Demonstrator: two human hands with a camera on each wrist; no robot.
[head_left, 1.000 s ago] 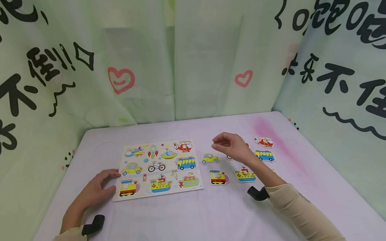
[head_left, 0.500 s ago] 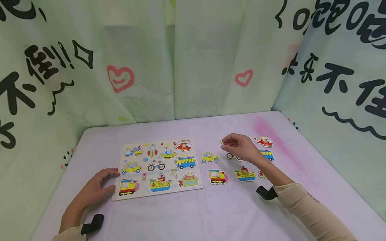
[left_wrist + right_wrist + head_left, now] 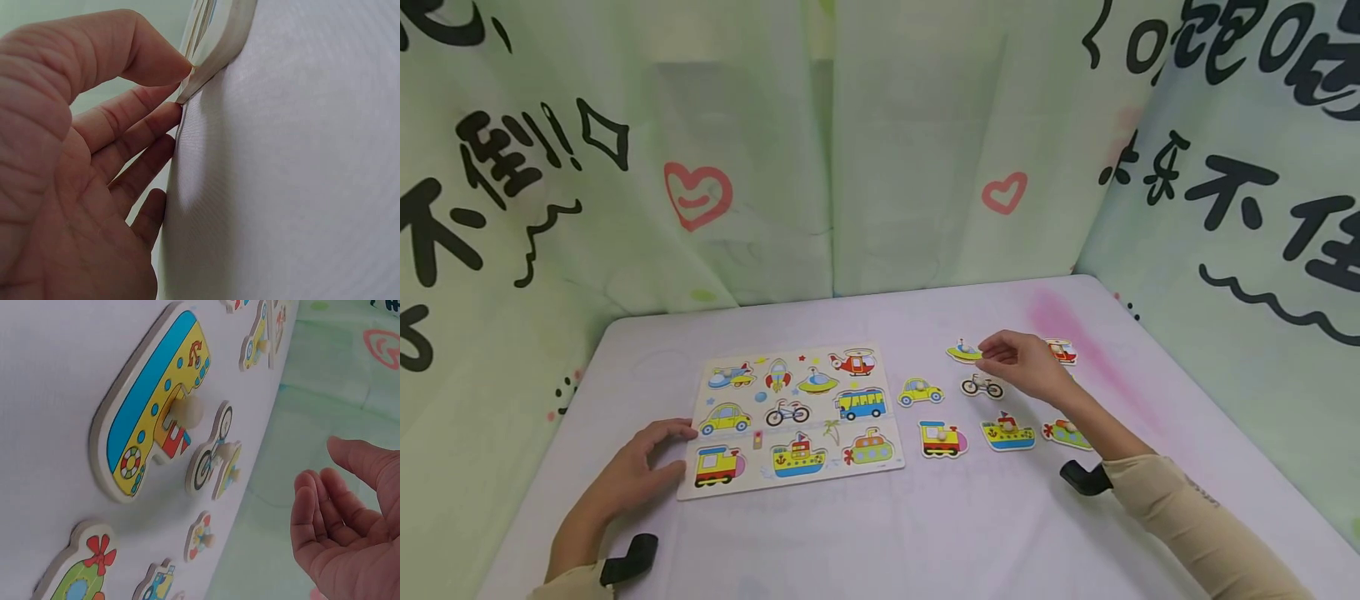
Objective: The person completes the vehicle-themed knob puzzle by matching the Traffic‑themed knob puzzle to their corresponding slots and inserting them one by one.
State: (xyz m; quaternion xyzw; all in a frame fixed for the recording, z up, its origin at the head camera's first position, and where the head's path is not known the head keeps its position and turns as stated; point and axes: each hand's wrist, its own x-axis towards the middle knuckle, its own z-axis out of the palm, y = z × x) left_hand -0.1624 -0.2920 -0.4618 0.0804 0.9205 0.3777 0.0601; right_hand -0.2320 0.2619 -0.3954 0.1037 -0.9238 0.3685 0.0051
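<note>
My left hand [image 3: 638,471] rests at the left edge of a wooden puzzle board [image 3: 758,482] printed with vehicles. In the left wrist view, thumb and fingertips [image 3: 169,115] touch the board's corner and edge. My right hand [image 3: 1026,368] hovers over the loose knobbed pieces, fingers loosely curled, holding nothing. Just left of its fingertips lies the flying saucer piece [image 3: 962,353], with the bicycle piece [image 3: 982,386] below it. The helicopter piece [image 3: 1062,351] is partly hidden behind the hand. In the right wrist view, the ship piece [image 3: 150,412] lies closest, its round knob up.
Between board and right hand lie the car piece [image 3: 920,392] and train piece [image 3: 943,439]. A submarine piece [image 3: 1064,434] sits beside the right forearm. The bus piece [image 3: 159,582] shows in the right wrist view. Printed curtains [image 3: 895,208] surround the white-covered table [image 3: 820,542].
My right hand has moved rightward across the loose pieces, uncovering the flying saucer, bicycle and submarine pieces and covering part of the helicopter and the bus. My left hand stays at the board.
</note>
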